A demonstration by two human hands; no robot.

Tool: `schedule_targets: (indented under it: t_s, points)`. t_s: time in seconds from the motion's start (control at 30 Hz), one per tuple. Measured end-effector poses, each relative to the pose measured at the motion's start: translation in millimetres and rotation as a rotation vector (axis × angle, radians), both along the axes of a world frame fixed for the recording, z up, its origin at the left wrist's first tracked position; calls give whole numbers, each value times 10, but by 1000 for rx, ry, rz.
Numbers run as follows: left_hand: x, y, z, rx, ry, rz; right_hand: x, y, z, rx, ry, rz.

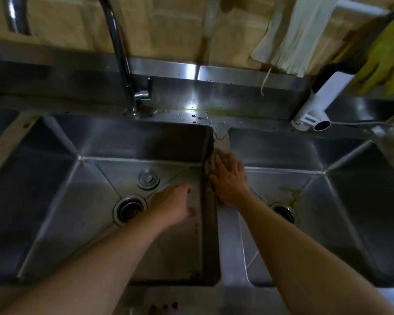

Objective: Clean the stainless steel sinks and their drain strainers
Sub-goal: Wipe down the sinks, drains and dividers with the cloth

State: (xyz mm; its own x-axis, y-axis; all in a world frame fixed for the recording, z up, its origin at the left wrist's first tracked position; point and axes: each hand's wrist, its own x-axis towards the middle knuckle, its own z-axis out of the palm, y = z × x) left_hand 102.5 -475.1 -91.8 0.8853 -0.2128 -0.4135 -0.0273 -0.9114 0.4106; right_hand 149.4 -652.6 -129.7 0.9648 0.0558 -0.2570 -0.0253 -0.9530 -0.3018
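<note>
Two square stainless steel basins sit side by side, split by a narrow steel divider ridge [229,242] whose long axis runs straight away from the person toward the back ledge. On that ridge the right hand [229,178] lies with fingers spread and fairly straight, pressing a crumpled brownish scouring cloth [216,156] down onto the metal at its far end; the cloth bulges out past the fingertips. Inside the left basin [55,201], the left hand [174,204] reaches to the wall beside the divider, fingers loosely bent and holding nothing (whether it touches the steel I cannot tell). Its round drain opening [130,209], dark with debris, lies just left of that hand, and a lifted-out steel strainer plug [148,179] rests on the basin floor just beyond it. In the right basin [350,201], the second round drain [284,212] sits right of the right forearm, with a yellowish stain [291,194] smeared just behind it. Judging by this, the wiping stroke should follow the ridge lengthwise, and the right hand is the nearer one for it.
</note>
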Motion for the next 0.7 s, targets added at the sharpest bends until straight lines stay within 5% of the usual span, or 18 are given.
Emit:
schedule_targets:
  t_s: [0.33,0.53,0.7]
  points:
    - [172,-456,-23,-57,120,46,480,-142,-58,-18,-38,76]
    - [51,-516,-34,-54,123,207,-112,-227,115,227,83,1]
    - [-19,-540,9,28,68,251,-447,-288,267,27,116,213]
